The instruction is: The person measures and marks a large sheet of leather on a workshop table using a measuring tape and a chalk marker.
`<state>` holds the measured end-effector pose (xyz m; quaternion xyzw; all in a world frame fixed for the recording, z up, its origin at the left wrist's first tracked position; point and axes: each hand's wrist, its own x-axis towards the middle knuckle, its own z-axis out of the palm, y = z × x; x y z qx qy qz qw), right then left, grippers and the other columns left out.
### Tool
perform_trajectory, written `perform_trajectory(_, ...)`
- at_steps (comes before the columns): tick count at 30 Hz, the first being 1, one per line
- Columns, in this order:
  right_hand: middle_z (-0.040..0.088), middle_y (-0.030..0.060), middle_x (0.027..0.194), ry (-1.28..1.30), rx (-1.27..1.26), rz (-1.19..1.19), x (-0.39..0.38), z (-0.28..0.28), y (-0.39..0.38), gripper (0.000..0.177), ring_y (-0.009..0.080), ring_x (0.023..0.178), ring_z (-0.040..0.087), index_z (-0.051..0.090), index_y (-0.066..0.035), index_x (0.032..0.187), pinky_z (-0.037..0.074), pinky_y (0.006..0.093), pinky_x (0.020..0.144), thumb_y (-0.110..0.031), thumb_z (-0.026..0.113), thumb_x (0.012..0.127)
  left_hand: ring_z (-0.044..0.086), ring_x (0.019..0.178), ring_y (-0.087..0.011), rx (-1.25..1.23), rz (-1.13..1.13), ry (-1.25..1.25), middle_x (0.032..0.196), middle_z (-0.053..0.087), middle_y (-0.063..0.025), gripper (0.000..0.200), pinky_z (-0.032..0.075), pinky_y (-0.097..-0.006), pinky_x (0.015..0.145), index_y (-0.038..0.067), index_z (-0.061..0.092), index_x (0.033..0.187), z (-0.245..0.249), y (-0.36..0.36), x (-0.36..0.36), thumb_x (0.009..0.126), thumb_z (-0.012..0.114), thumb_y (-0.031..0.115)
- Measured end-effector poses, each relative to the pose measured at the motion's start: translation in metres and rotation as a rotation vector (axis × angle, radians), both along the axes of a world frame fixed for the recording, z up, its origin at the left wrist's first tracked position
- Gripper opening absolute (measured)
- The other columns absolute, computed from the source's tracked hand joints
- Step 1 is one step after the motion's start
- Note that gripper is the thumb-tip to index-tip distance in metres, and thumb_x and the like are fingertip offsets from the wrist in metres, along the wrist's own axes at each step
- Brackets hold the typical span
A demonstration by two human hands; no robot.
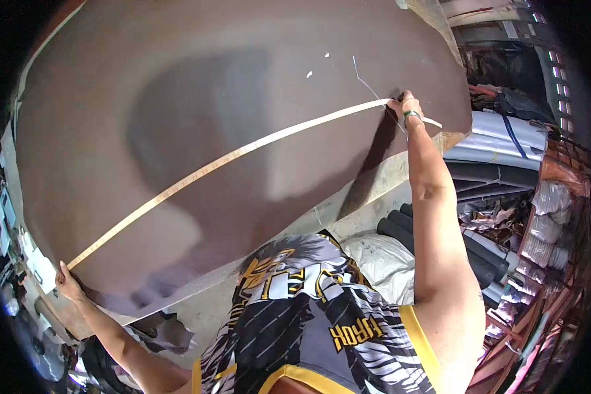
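A pale yellow measuring tape (243, 150) runs slantwise over a large brown sheet of material (295, 177) spread on a table. At the sheet's lower left corner my left hand (68, 285) pinches one end of the tape. My right hand (408, 109) is closed on the tape near the sheet's right edge, and a short tail sticks out past the wrist. Something small and dark shows at the right fingertips; I cannot tell what it is. A thin white line (368, 84) marks the sheet beside this hand. Two small white scraps (309, 75) lie farther up.
Rolls of silver and dark material (496, 138) are stacked to the right of the table. Below them are more dark rolls (397, 226) and a white sack (382, 262) on the floor. Dark scraps (167, 333) lie under the table's near left side. Clutter lines the far left.
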<state>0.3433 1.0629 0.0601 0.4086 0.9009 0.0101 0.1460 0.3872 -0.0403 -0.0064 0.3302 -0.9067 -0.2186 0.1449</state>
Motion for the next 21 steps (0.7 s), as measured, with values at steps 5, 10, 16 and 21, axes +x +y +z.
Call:
perform_trajectory(5, 0.067, 0.0190, 0.116, 0.049, -0.041, 0.035, 0.003, 0.006, -0.001, 0.055, 0.0370, 0.114, 0.061, 0.058, -0.008, 0.120, 0.048, 0.0445, 0.096, -0.036, 0.078, 0.078, 0.058, 0.091, -0.0231, 0.103, -0.027, 0.165, 0.099, 0.062, -0.0129, 0.073, 0.047, -0.0315, 0.086, -0.011, 0.055, 0.112, -0.013, 0.003, 0.004, 0.080, 0.077, 0.051)
perform_trajectory(10, 0.066, 0.0216, 0.116, 0.072, -0.047, 0.076, 0.007, -0.002, 0.001, 0.055, 0.0376, 0.113, 0.061, 0.059, -0.005, 0.121, 0.048, 0.0447, 0.096, -0.034, 0.078, 0.079, 0.058, 0.111, -0.0334, -0.096, 0.038, -0.093, 0.120, 0.059, -0.0262, 0.086, 0.045, -0.0393, 0.098, -0.012, 0.048, 0.129, 0.011, 0.035, 0.006, 0.079, 0.075, 0.054)
perform_trajectory(16, 0.070, 0.0192, 0.104, 0.251, -0.128, 0.086, -0.002, -0.025, 0.018, 0.059, 0.0250, 0.095, 0.066, 0.060, 0.002, 0.115, 0.050, 0.0373, 0.088, -0.033, 0.083, 0.074, 0.057, 0.116, -0.0360, -0.091, 0.130, -0.223, 0.122, 0.061, -0.0266, 0.098, 0.041, -0.0422, 0.103, -0.009, 0.053, 0.128, 0.018, 0.014, -0.026, 0.072, 0.072, 0.068)
perform_trajectory(21, 0.068, 0.0208, 0.111, 0.263, -0.016, 0.297, -0.024, -0.027, 0.017, 0.061, 0.0332, 0.103, 0.066, 0.063, 0.002, 0.115, 0.050, 0.0422, 0.088, -0.040, 0.080, 0.074, 0.062, 0.104, -0.0324, 0.004, 0.103, -0.243, 0.112, 0.067, -0.0223, 0.083, 0.044, -0.0400, 0.099, -0.007, 0.064, 0.117, 0.009, -0.005, -0.053, 0.077, 0.069, 0.065)
